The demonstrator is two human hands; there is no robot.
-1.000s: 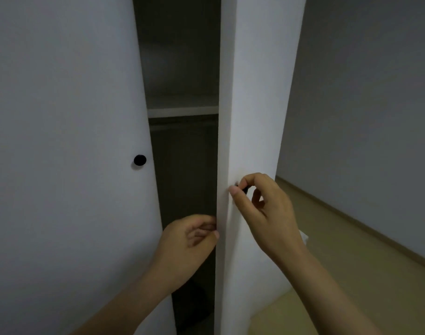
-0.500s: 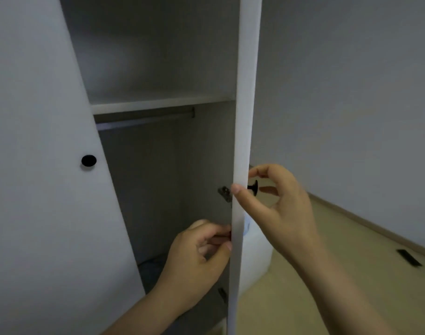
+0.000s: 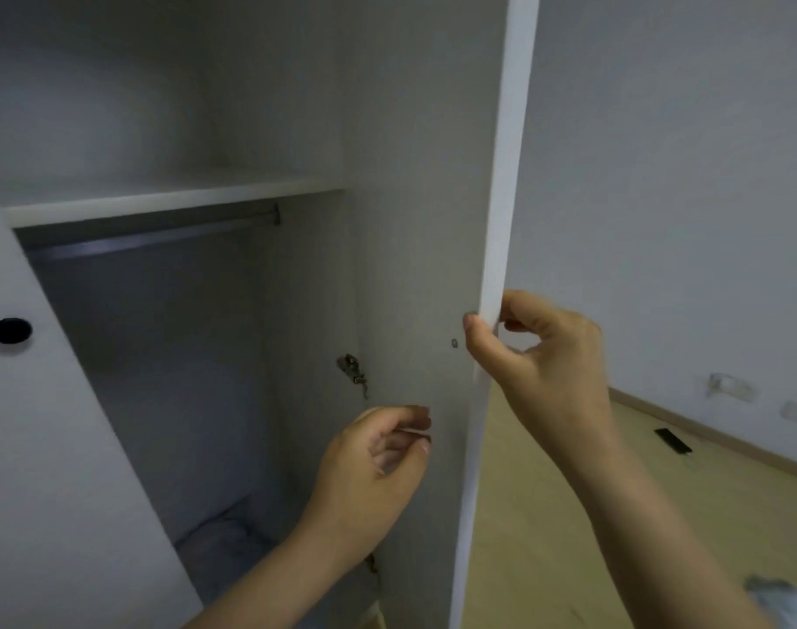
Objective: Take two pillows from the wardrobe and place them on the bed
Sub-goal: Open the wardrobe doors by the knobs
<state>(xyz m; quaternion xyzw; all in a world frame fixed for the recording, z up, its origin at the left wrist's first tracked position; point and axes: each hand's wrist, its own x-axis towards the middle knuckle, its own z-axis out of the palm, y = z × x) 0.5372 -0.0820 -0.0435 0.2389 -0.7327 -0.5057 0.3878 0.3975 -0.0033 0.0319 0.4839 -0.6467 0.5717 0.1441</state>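
White doors (image 3: 501, 220): two; hands: two.

Dim and flat, lit softly from behind the camera. Wardrobe (image 3: 183, 379) interior sunk in grey shadow, darkest under the shelf (image 3: 169, 202). Soft and slightly blurred throughout, no glare. Straight door edge (image 3: 501, 220) bowed by wide-angle distortion.

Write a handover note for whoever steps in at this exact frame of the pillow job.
Right hand: pinching the free edge of the right wardrobe door, thumb on its inner face.
Left hand: loosely curled, empty, in front of that door's inner face.
Pale soft bedding, likely the pillows, lies low on the wardrobe floor; how many, I cannot tell. Shelf looks bare. Bed out of view.
Done: right door open. Left door only partly open.
Left: take out two pillows and carry them to the bed.
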